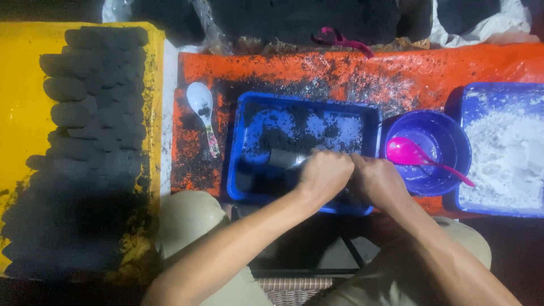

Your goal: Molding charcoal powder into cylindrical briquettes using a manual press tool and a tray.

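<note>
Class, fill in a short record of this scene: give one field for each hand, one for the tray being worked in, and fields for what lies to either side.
Left hand: closed, gripping a grey cylinder
Right hand: closed beside the left, contents hidden
Work tray: blue tray smeared with black powder
Left side: white spoon; yellow tray with rows of black briquettes
Right side: purple bowl holding a pink spoon; blue tray of white powder
</note>
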